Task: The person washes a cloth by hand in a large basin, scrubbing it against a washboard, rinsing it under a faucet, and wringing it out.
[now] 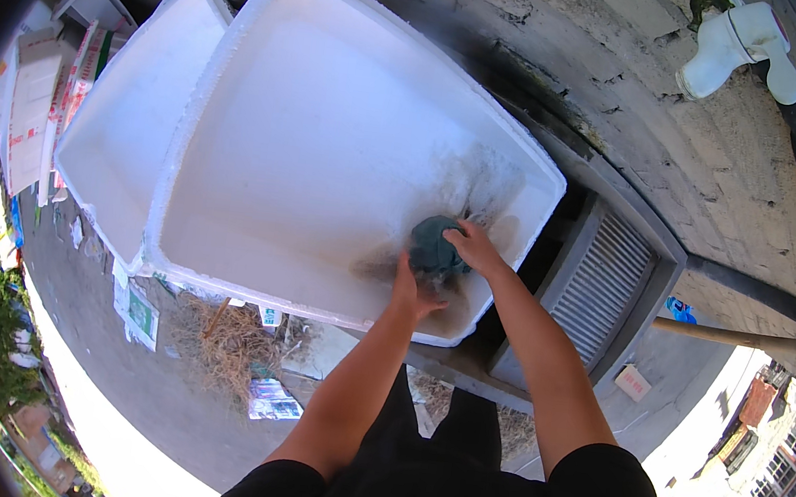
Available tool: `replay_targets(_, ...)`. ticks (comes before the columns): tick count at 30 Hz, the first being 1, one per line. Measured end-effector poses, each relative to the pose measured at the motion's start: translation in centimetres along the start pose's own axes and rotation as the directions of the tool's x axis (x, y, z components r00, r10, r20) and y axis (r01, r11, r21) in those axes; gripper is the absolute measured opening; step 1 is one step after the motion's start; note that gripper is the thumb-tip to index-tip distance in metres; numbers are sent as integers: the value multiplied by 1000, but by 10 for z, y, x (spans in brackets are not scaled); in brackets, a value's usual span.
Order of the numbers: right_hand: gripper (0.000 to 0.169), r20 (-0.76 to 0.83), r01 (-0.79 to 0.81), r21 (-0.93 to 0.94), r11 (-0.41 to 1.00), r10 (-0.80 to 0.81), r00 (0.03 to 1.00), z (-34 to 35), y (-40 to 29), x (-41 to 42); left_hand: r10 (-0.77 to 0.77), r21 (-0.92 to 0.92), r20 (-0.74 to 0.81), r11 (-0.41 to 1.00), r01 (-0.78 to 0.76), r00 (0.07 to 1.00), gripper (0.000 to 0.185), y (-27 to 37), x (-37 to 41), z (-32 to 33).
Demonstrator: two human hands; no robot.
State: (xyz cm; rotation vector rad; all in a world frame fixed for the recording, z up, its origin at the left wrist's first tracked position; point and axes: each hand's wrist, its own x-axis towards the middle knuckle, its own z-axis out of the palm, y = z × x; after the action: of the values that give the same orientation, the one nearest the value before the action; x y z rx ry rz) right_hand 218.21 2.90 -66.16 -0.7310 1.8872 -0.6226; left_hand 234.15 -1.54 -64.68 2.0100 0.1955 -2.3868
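Note:
A large white foam box [308, 128] lies before me, its open side facing up. Dark, dirty marks spread over the inside near its right end, with what looks like murky water around them. There my right hand [475, 246] grips the edge of a dark green, rounded bundle, apparently wet cloth [435, 245]. My left hand [414, 286] is at the lower left side of the bundle, its fingers partly spread; whether it grips the bundle is unclear.
A second white foam box [132, 122] stands at the left, beside stacked boxes [33, 104]. A metal sink with a ribbed drainboard [604, 279] adjoins the box on the right. Behind runs a block wall [609, 74] with a white plastic pipe [734, 47]. Dry straw [232, 347] lies on the ground.

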Motion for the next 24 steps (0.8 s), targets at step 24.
replay_targets(24, 46, -185, 7, -812, 584, -267, 946, 37, 19, 4, 200, 335, 25, 921, -197, 979, 65, 7, 1, -6)
